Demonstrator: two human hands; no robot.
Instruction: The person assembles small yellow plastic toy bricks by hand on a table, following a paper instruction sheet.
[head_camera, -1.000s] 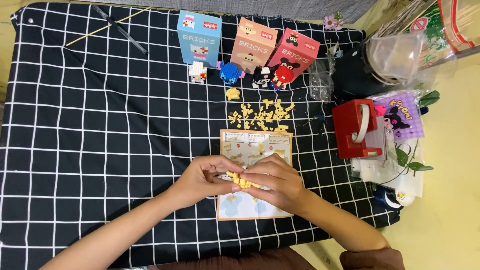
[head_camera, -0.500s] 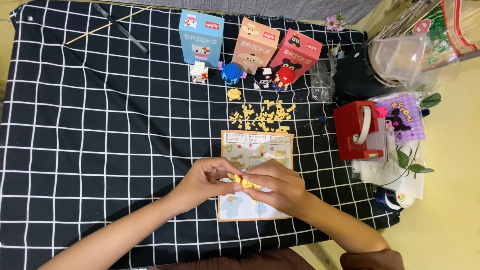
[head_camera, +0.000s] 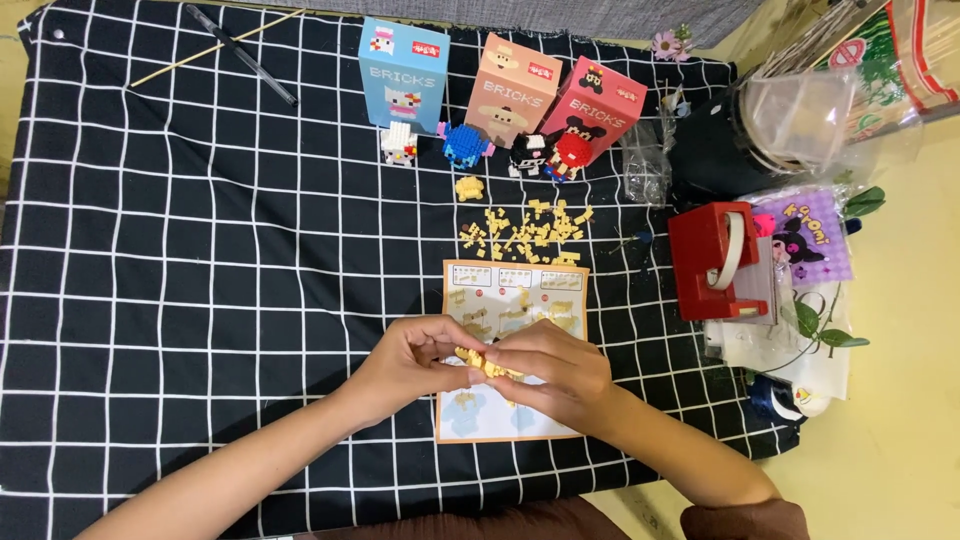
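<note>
Lower centre of frame: left hand (head_camera: 415, 362) and right hand (head_camera: 555, 372) meet fingertip to fingertip, both pinching a small yellow brick assembly (head_camera: 482, 362) between thumb and fingers (its exact shape is mostly hidden by the fingers). The assembly sits just above an instruction sheet (head_camera: 512, 300), which lies flat on the black checked cloth (head_camera: 200, 250).

Just above the sheet, centre frame: a scatter of loose yellow bricks (head_camera: 525, 232), with one small yellow built piece (head_camera: 469, 187) apart at its upper left.

Further up: four small brick figures (head_camera: 480, 148) in a row, and behind them three upright boxes, blue box (head_camera: 402, 72), peach box (head_camera: 513, 88), pink box (head_camera: 593, 108).

Right of frame: red tape dispenser (head_camera: 722, 262). Upper left: a black pen (head_camera: 242, 56) beside a thin wooden stick (head_camera: 200, 52).
</note>
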